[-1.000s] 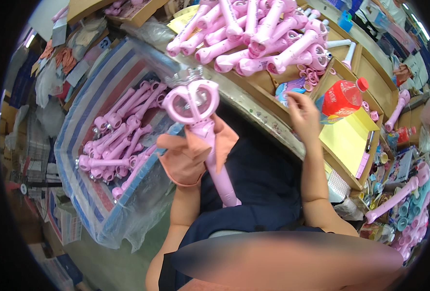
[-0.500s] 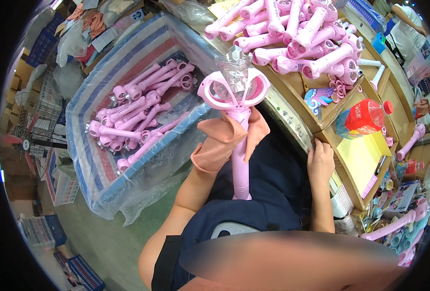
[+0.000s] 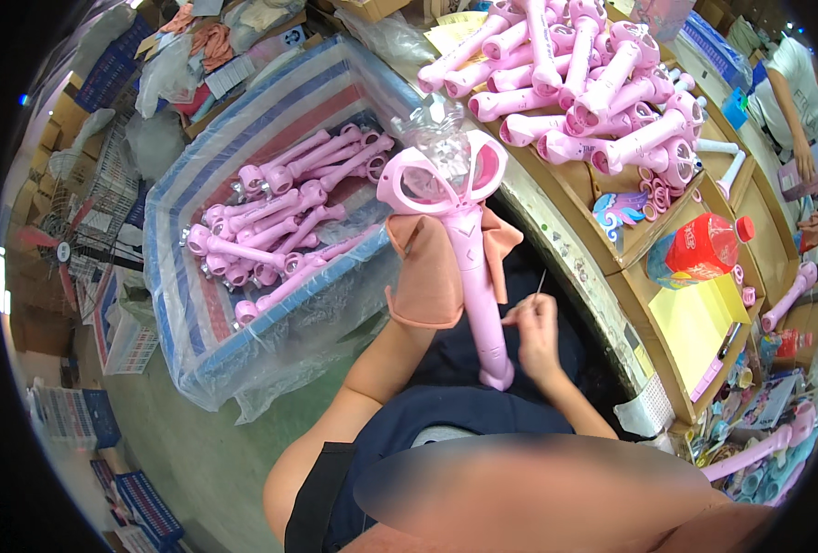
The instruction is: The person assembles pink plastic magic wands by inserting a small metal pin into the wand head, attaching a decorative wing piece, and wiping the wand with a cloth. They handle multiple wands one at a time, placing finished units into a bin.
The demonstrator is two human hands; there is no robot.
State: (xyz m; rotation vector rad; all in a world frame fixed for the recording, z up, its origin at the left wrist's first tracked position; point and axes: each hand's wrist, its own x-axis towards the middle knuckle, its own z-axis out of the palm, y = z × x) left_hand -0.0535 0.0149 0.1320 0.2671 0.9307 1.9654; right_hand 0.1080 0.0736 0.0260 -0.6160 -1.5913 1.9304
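Note:
Upright before my lap is a pink toy wand (image 3: 476,286), topped with heart-like loops and a clear crown (image 3: 441,129). My left hand (image 3: 427,286) grips it through a peach cloth (image 3: 418,267) that covers the fingers. To the right of the wand's handle, my right hand (image 3: 535,336) is closed in a pinch on a thin, pale stick (image 3: 542,280) that points upward. A blue-rimmed bin (image 3: 188,355) on the left, lined with striped sheeting, holds several similar pink wands (image 3: 275,207). More pink wands (image 3: 602,101) lie heaped on the bench ahead.
Along the right, a divided cardboard tray (image 3: 644,263) holds pink rings (image 3: 653,194), a red-labelled bottle (image 3: 704,249), yellow paper (image 3: 694,318) and a black marker (image 3: 729,339). A white basket (image 3: 644,410) sits near the bench edge. At far right, a person (image 3: 791,92) stands. A fan (image 3: 63,249) stands left.
My right hand has left the bench edge and come in beside the wand, a thin stick now in its fingers. The wand has tilted, its lower end shifting right. The view has shifted slightly.

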